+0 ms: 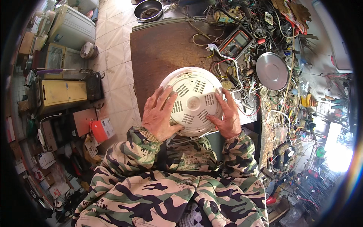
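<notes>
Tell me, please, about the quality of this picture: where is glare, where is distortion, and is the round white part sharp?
Head view: glare whites out a bright patch at the right, with rainbow flare near it; head view: fisheye distortion bends the outer scene toward a dark border; head view: the round white part, left grip and right grip look fairly sharp.

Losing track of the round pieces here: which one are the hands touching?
The white slotted disc, with the left hand and right hand on it. The silver disc lies apart, right; the dark pan is at the top.
</notes>
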{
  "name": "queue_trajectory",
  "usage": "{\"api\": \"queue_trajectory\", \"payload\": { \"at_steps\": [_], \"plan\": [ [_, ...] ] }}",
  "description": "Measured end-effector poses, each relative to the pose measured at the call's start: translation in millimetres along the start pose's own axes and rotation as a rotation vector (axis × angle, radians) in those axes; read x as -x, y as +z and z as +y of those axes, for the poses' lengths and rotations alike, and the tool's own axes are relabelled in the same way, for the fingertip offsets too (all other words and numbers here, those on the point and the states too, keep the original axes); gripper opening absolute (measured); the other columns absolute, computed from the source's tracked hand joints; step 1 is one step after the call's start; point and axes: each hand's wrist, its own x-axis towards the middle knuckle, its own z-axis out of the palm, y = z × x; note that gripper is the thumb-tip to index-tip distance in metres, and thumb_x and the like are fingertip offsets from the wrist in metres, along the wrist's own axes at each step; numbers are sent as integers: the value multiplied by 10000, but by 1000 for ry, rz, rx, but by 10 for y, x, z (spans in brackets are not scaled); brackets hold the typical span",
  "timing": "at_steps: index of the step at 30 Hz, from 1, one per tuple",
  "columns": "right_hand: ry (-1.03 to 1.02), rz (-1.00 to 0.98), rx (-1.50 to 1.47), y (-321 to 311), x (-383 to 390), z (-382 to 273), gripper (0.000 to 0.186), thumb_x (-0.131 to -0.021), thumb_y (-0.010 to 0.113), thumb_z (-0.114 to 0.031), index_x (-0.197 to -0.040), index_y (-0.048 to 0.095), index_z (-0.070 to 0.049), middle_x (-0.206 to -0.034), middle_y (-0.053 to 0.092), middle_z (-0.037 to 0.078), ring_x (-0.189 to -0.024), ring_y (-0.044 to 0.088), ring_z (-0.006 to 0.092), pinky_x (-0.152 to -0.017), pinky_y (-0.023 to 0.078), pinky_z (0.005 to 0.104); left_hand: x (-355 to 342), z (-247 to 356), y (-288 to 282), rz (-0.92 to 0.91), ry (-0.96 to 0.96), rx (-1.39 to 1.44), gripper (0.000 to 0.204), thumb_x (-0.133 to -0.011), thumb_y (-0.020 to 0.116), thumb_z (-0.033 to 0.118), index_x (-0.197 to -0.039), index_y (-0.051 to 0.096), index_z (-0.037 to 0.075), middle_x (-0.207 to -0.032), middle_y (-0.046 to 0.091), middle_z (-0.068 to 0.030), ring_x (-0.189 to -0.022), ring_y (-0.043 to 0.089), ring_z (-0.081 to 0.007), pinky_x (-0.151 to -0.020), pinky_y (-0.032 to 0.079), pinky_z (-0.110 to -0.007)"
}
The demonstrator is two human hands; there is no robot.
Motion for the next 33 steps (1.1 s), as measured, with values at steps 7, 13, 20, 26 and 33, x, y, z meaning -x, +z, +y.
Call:
{"api": "queue_trajectory", "payload": {
  "at_steps": [7, 13, 20, 26, 33],
  "plan": [
    [32, 97, -5, 105, 118, 12, 733, -744, 905, -273, -1386, 635, -45, -1540, 473, 218, -1388, 484, 430, -1141, 421, 486, 1, -32, 7, -2, 18, -2, 1111, -594, 971, 391, -1513, 434, 73, -1635, 326, -133, -1534, 259, -396, -1253, 283, -524],
    [-32, 104, 28, 42, 78, 19, 707, -747, 902, -288, -1349, 647, -19, -1522, 492, 218, -1367, 498, 439, -1120, 436, 501, -1, -5, 16, -12, 14, 2, 1113, -613, 967, 382, -1527, 414, 70, -1646, 304, -142, -1539, 239, -408, -1259, 270, -528],
    [-20, 126, 24, 125, 138, 31, 685, -753, 894, -305, -1324, 660, -7, -1503, 498, 238, -1338, 508, 454, -1095, 445, 520, 5, 94, 82, -1, -28, 1, 1129, -614, 962, 391, -1543, 397, 85, -1664, 247, -154, -1551, 195, -422, -1232, 252, -566],
    [-31, 164, 95, 183, 210, 10, 651, -766, 882, -289, -1317, 669, -15, -1502, 494, 237, -1365, 475, 457, -1100, 423, 538, -33, 153, 145, 19, -35, -24, 1164, -595, 968, 432, -1546, 394, 86, -1672, 223, -174, -1558, 169, -435, -1226, 218, -589],
    [-90, 140, 209, 41, 122, 4, 622, -787, 863, -321, -1301, 675, -26, -1508, 481, 248, -1382, 452, 468, -1111, 390, 570, -29, 193, 129, 0, -56, -36, 1170, -579, 971, 431, -1545, 402, 96, -1684, 214, -170, -1565, 167, -419, -1226, 218, -583]
  ]
}}
